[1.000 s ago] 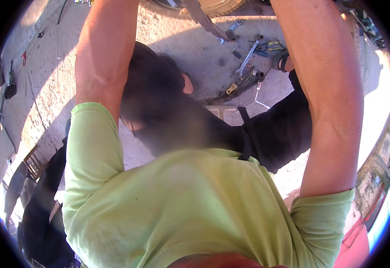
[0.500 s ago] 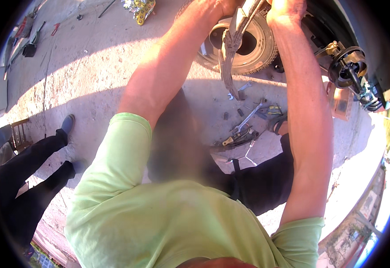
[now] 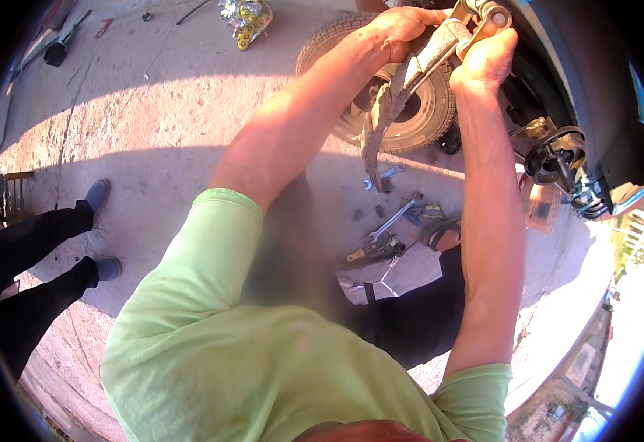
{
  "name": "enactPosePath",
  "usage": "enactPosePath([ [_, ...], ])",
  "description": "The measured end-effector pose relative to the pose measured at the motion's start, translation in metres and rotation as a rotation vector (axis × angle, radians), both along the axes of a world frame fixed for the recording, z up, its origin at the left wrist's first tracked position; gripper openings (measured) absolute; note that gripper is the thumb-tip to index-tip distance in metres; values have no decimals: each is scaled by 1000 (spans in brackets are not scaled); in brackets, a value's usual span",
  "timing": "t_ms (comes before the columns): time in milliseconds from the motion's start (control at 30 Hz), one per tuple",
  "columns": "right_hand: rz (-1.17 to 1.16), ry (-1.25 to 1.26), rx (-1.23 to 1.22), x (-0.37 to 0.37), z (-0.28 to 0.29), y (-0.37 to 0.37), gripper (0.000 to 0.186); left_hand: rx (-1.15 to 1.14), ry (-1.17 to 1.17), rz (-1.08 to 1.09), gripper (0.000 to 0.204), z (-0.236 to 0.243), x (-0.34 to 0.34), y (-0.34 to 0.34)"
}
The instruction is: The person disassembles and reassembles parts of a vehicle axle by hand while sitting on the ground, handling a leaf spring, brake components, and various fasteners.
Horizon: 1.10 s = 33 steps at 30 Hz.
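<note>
Left hand (image 3: 404,34), right hand (image 3: 486,60) lower in view, clasping leaf spring (image 3: 388,102); open floor (image 3: 145,110) leftward.

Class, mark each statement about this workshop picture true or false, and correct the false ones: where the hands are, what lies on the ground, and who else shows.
1. The left hand and right hand are both near the upper end of a long metal part. True.
2. The wheel hides most of the long metal part. False: the metal part crosses in front of the wheel.
3. A wrench lies on the ground. True.
4. The person wears a dark blue shirt. False: the shirt is light green.
5. Another person's legs show at the picture's left. True.
</note>
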State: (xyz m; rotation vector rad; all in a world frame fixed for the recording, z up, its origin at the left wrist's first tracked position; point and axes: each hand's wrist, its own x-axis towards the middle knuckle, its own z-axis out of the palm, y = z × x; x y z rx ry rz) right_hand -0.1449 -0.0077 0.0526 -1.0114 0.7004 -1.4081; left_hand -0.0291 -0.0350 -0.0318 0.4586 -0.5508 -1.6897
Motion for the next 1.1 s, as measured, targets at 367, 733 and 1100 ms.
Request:
enactPosePath([
  [367, -238, 156, 19, 7, -8, -12, 37, 81, 96, -119, 30, 22, 0, 28],
  [733, -231, 156, 55, 3, -10, -15, 43, 75, 119, -145, 22, 9, -3, 14],
  [1100, -184, 234, -10, 3, -2, -9, 55, -3, -153, 184, 21, 36, 19, 19],
])
